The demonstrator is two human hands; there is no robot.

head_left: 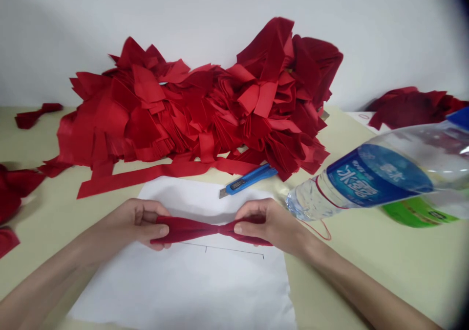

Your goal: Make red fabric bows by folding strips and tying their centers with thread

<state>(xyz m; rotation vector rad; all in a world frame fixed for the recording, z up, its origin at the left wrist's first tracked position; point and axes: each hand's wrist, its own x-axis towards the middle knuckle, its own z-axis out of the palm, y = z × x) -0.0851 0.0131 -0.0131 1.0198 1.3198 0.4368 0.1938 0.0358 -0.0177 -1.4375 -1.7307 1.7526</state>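
Note:
A red ribbon bow, pinched narrow at its middle, stretches between my two hands above a white sheet of paper. My left hand grips its left end between thumb and fingers. On the other side, my right hand pinches it just right of the narrow middle. A drawn black line with short tick marks shows on the paper below the bow. Just beyond the hands lies a blue utility knife with a bit of blade out.
A big heap of red ribbon pieces lies against the wall. At right stands a water bottle with a red band around it, a green-labelled bottle behind. More red pieces lie at back right and red bows at left.

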